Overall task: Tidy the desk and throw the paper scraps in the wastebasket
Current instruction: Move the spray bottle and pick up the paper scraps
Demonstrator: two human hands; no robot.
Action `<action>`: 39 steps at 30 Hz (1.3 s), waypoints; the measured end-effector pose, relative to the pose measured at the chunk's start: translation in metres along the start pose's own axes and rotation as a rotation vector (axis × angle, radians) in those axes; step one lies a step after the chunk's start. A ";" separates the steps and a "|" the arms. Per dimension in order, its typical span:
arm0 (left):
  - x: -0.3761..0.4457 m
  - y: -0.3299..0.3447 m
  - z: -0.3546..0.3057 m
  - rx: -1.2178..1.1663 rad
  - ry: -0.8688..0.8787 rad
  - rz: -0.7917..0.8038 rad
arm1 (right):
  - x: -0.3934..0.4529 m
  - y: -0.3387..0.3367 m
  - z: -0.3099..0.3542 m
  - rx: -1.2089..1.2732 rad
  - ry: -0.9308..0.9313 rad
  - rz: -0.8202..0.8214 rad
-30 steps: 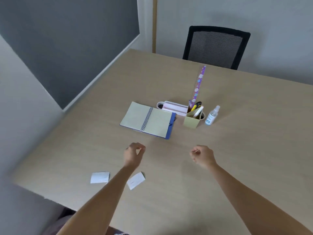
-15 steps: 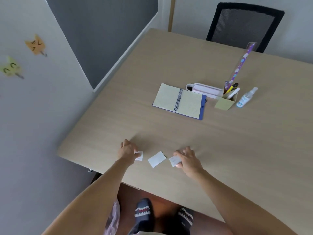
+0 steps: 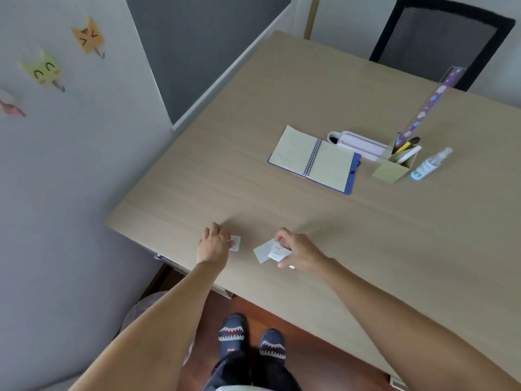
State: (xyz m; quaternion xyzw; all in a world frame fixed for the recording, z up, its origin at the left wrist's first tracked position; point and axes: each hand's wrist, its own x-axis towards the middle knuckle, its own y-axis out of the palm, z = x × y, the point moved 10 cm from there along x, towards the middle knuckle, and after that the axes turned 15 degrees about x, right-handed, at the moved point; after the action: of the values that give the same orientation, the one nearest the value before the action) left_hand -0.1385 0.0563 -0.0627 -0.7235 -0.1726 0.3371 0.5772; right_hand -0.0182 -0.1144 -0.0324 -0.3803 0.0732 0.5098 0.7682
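Observation:
Near the front edge of the wooden desk (image 3: 282,97) lie white paper scraps. My left hand (image 3: 214,244) rests palm down on one scrap (image 3: 236,241), covering most of it. My right hand (image 3: 298,251) pinches a small printed scrap (image 3: 277,253) between thumb and fingers, just above a second blank scrap (image 3: 262,251) that lies partly under it. The wastebasket, a pale bag-lined shape (image 3: 141,309), sits on the floor under the desk's left corner, mostly hidden by my left arm.
Farther back on the desk lie an open spiral notebook (image 3: 313,159), a pink pencil case (image 3: 355,143), a green pen holder (image 3: 393,167) with a purple ruler, and a small spray bottle (image 3: 430,165). A black chair (image 3: 439,38) stands behind. A wall runs along the left.
Both hands came back from mid-desk to the front edge. The left hand settled on a scrap; the right hand took hold of a scrap and lifted it over the middle one.

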 end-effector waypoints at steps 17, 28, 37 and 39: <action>-0.048 0.003 0.023 -0.017 -0.215 0.014 | 0.026 0.019 0.018 -0.445 -0.065 0.067; -0.208 0.053 0.163 -1.226 -0.997 -0.082 | 0.023 0.135 0.119 -0.025 -0.123 0.185; -0.318 0.251 0.261 -1.418 -1.484 -0.008 | 0.044 0.350 0.065 -0.067 0.068 0.310; -0.315 0.301 0.273 -1.424 -1.550 0.009 | 0.060 0.393 0.036 -0.055 0.121 0.318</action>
State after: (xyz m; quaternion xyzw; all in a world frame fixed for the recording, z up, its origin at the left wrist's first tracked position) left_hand -0.5930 -0.0312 -0.2871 -0.4826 -0.6501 0.5306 -0.2508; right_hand -0.3291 0.0279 -0.2378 -0.4147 0.1644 0.6031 0.6613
